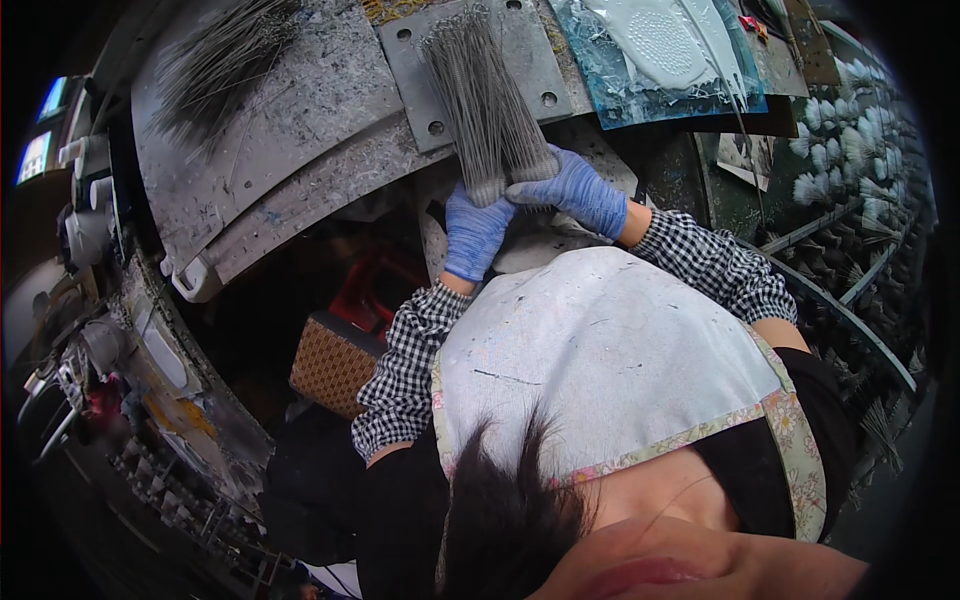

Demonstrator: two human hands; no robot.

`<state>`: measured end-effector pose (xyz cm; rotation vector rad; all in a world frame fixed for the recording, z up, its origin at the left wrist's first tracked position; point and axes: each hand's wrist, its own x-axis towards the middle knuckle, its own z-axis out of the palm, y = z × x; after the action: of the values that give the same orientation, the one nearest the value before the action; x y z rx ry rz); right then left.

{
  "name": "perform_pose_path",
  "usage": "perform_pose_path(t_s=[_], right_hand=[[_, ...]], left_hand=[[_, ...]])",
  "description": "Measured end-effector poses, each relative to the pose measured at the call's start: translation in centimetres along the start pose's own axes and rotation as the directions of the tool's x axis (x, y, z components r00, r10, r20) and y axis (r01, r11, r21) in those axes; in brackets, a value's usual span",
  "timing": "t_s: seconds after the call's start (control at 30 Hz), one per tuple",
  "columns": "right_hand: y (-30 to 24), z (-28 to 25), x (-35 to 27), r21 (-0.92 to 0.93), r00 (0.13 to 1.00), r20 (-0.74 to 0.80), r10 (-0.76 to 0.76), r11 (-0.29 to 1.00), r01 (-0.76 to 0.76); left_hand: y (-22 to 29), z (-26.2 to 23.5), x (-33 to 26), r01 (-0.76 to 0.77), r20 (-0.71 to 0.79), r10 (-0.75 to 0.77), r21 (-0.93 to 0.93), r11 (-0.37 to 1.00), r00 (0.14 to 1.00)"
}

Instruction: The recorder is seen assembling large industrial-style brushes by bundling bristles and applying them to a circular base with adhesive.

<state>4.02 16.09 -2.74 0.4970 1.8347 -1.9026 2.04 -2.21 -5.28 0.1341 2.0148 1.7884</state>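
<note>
My left hand (pixel 475 235) and my right hand (pixel 588 195), both in blue knitted gloves, are closed around the near ends of a thick bundle of thin grey metal wires (pixel 470 100). Near my hands the bundle parts into two clumps, one at each hand. Its far part rests on a flat grey metal plate (pixel 405 75) with round holes near its corners. My thumbs come close together between the clumps. Parts of my fingers are hidden under the wires.
Another loose wire bundle (pixel 225 60) lies on the bench (pixel 330 95) at the far left. White paste (pixel 660 45) covers a blue plastic sheet (pixel 590 60) at the far right. Racks of white-tufted pieces (pixel 840 140) stand to the right. Under the bench edge are a red stool (pixel 375 290) and a brown patterned box (pixel 335 365).
</note>
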Motion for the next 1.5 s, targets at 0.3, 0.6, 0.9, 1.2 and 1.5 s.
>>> perform_pose_path(t_s=[0.3, 0.6, 0.9, 1.2, 1.5], right_hand=[[-6.1, -12.1, -7.7, -0.702, 0.882, 0.117, -0.456, 0.591, 0.398], [3.2, 1.9, -2.1, -0.530, 0.993, -0.047, -0.108, 0.845, 0.067], [-5.9, -13.6, -4.8, -0.573, 0.715, -0.193, -0.672, 0.669, 0.474], [2.0, -0.5, -1.1, -0.116, 0.988, 0.006, -0.156, 0.981, 0.156], [-4.9, 0.3, -2.2, 0.046, 0.972, 0.205, -0.118, 0.993, 0.111]], left_hand=[[8.5, -18.4, -3.8, -0.062, -0.019, 0.098, 0.648, 0.759, 0.995], [3.0, -0.7, -3.2, 0.508, 0.305, -0.417, -0.643, 0.573, 0.856], [12.1, -18.0, -3.8, -0.275, -0.649, -0.012, -0.339, 0.900, 0.761], [-1.0, 0.8, -2.3, 0.281, 0.061, -0.286, -0.470, 0.837, 0.956], [-0.9, 2.2, 0.8, -0.113, 0.238, 0.034, 0.326, 0.939, 0.971]])
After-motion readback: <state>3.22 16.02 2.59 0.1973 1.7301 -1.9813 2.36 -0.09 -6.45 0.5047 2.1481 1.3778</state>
